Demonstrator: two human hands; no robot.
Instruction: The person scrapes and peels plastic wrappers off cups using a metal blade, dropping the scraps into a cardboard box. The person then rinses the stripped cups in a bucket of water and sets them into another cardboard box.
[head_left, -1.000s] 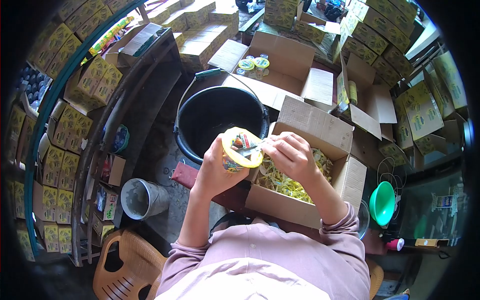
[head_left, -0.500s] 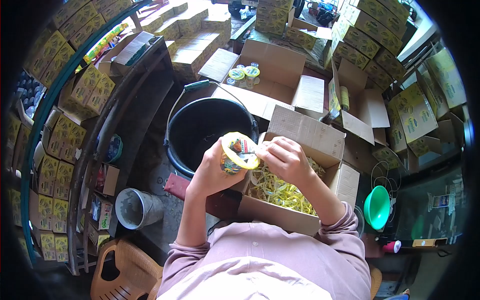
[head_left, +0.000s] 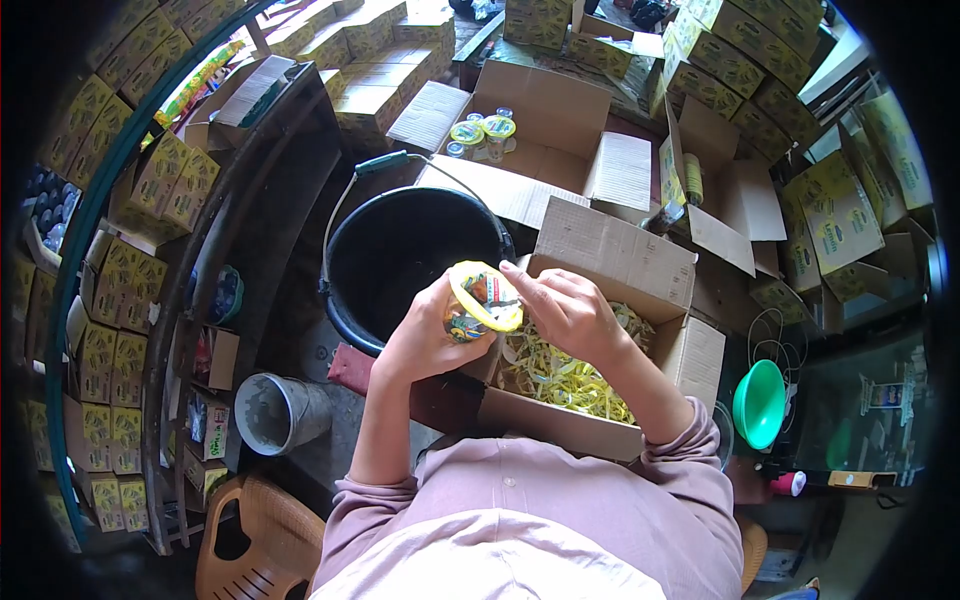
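My left hand [head_left: 425, 335] is wrapped round a plastic cup [head_left: 470, 318] with a printed lid and yellow rim, tilted so that the lid faces up. At the cup's right edge is my right hand [head_left: 570, 310], its index finger reaching to the rim and the other fingers curled in. What lies between its fingertips is too small to make out. Below the right hand, an open cardboard box [head_left: 550, 420] holds a heap of yellow plastic strips [head_left: 575, 385]. Left of the cup stands a black bucket [head_left: 345, 320] with a wire handle.
Several lidded cups [head_left: 495, 127] stand in an open carton [head_left: 550, 110] beyond the bucket. A grey pail [head_left: 290, 415] and brown plastic chair [head_left: 260, 530] are at lower left. A green bowl [head_left: 760, 405] is at right. Stacked yellow cartons [head_left: 400, 65] surround the workplace.
My right hand's fingers have shifted from a pinch over the lid to the rim's right edge, with the index finger straighter. The left hand keeps its hold on the cup. The view has tilted slightly.
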